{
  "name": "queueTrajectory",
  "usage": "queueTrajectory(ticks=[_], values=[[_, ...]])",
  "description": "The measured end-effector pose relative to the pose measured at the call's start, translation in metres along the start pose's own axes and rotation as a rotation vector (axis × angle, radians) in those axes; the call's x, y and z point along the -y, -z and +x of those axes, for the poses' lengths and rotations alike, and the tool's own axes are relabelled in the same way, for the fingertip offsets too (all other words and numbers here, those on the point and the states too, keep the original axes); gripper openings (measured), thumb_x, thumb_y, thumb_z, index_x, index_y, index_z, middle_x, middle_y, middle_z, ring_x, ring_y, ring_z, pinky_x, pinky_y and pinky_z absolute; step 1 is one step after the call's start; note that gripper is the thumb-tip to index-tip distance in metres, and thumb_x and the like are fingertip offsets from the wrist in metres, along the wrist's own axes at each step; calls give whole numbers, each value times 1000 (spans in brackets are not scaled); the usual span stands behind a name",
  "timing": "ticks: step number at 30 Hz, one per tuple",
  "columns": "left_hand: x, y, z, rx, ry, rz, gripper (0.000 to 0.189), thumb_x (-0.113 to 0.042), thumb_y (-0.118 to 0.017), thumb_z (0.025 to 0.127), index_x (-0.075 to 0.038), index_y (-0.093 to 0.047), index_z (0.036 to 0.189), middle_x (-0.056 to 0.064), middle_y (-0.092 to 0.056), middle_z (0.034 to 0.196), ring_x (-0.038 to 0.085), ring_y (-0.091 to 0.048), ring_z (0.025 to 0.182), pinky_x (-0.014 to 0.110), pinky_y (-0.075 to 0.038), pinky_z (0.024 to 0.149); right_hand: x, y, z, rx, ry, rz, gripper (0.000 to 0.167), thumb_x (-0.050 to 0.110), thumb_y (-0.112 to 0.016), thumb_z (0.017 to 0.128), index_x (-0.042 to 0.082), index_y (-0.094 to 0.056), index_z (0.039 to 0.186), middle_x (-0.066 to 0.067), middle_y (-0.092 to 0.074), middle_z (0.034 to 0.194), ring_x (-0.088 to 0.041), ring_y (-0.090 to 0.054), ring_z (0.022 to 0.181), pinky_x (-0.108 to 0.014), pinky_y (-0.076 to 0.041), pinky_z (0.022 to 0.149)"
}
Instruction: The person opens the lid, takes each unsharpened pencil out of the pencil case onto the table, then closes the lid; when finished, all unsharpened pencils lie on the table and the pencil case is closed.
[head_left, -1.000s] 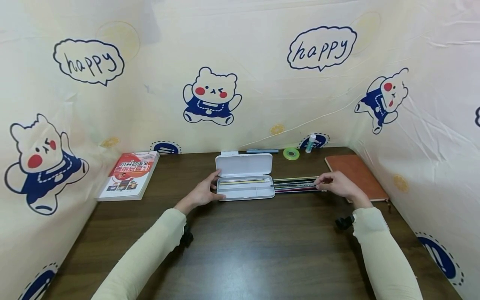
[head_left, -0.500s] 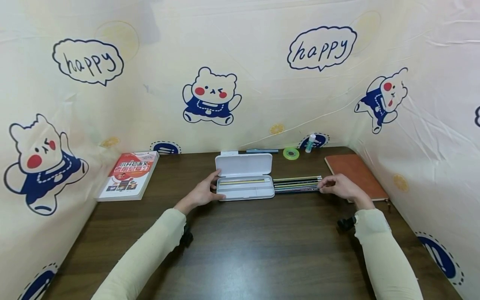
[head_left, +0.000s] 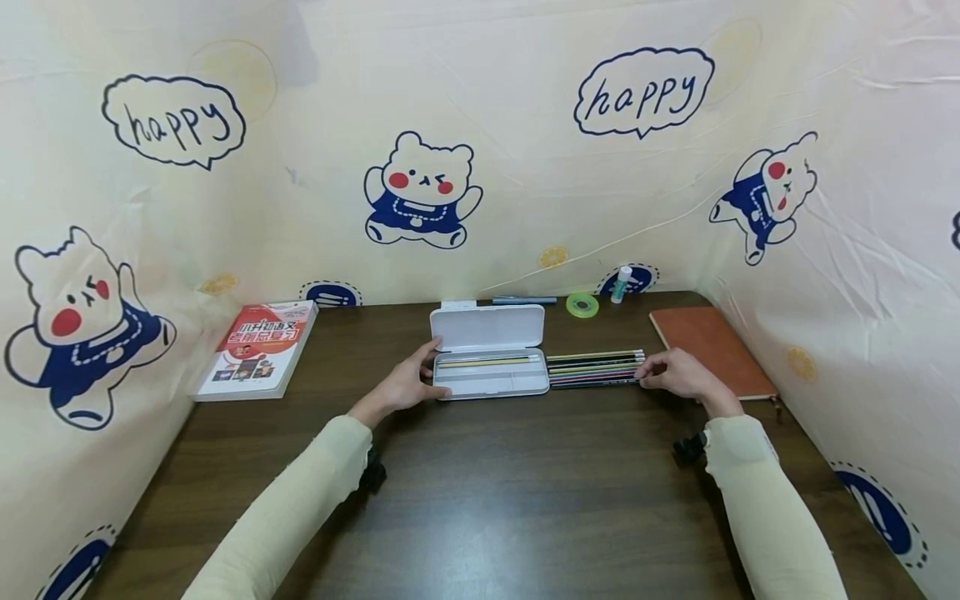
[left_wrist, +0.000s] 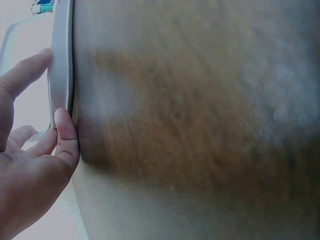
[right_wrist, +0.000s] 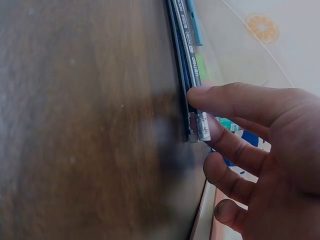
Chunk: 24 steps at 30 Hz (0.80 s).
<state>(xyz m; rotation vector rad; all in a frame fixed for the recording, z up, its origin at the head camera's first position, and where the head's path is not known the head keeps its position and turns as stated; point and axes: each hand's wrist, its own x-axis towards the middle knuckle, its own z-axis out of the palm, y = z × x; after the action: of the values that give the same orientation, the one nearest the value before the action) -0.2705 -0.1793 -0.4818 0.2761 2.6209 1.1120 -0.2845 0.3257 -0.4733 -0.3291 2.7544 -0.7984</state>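
A white pencil case (head_left: 491, 385) lies on the table with its lid (head_left: 489, 329) raised toward the wall. My left hand (head_left: 406, 382) grips the case's left end, the thumb at the near corner and the fingers behind. In the left wrist view, fingertips (left_wrist: 65, 120) press the case's side wall. Inside are a yellow pencil (head_left: 480, 363) and a divider. To the right, several pencils (head_left: 592, 369) lie side by side against the case's right end. My right hand (head_left: 678, 373) pinches the eraser end of a dark pencil (right_wrist: 195, 65) at their right ends.
A red and white book (head_left: 258, 350) is at the left. Along the back are a blue pen (head_left: 525, 300), a green tape roll (head_left: 582, 306) and a glue stick (head_left: 621, 285). A brown notebook (head_left: 712, 350) lies just beyond my right hand.
My right hand has shifted slightly right and nearer to me, showing more of the pencils' right ends, which now lie more evenly together. My left hand and the case have stayed put.
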Motion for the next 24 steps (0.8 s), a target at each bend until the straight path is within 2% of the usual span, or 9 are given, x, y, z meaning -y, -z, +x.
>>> queueTrajectory(ticks=[5,14,21,24], values=[[0,0,1,2,2,3,102,-30,-81,85,-23,-14,161,11,-41,156,28,-50,121,46,-41,105,2,-1,2,-17,-7,-6,8,13,-71,91,14,-78,95,-7,-75,102,-23,-58,93,-39,-45,86],[-1,0,1,-4,0,2,102,-29,-81,85,-23,-14,161,11,-42,156,28,-50,121,45,-41,105,5,-1,3,-23,7,6,11,13,-72,90,14,-78,99,-11,-74,106,-25,-59,96,-47,-46,90],[0,0,1,-4,-1,3,102,-29,-81,85,-22,-15,161,12,-42,156,28,-50,121,45,-41,105,16,0,7,-37,17,49,16,19,-69,94,14,-76,108,-8,-73,106,-25,-58,95,-38,-47,85],[1,0,1,-3,-3,0,102,-29,-81,85,-22,-15,161,12,-42,156,27,-50,120,45,-41,104,24,0,10,-53,45,65,20,21,-68,95,13,-74,112,-7,-73,105,-24,-58,94,-34,-47,83]])
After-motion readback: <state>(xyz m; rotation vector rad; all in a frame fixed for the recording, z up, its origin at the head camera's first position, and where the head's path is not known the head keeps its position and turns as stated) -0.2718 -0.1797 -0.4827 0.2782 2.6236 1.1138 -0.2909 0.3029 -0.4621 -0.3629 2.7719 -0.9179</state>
